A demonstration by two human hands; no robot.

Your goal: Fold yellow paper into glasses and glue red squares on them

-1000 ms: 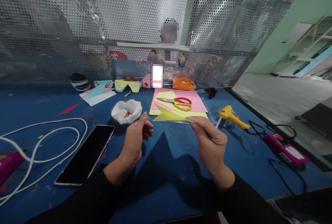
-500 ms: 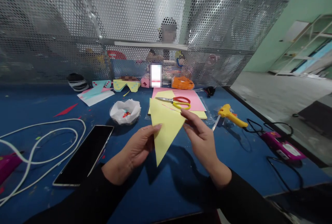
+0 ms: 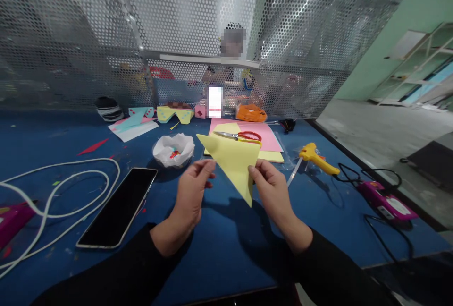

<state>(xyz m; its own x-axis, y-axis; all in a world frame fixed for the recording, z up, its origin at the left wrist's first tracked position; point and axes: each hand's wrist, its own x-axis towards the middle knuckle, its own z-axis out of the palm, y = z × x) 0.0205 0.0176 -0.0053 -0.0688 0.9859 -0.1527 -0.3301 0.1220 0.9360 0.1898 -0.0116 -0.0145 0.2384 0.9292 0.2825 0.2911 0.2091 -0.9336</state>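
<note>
I'm seeing the yellow paper triangle hanging above the bench, partly hiding the scissors. The right hand's fingers are pinching its edge; whether the left hand's fingers are pressing together nearby, I can't tell.

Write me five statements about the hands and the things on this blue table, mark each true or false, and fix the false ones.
1. The right hand holds the yellow paper. True.
2. The scissors lie on the coloured sheets. True.
3. The left hand holds the scissors. False: the left hand is beside the yellow paper, apart from the scissors.
4. The yellow glue gun lies to the right of the scissors. True.
5. The bowl stands to the right of the scissors. False: the bowl stands to their left.
</note>
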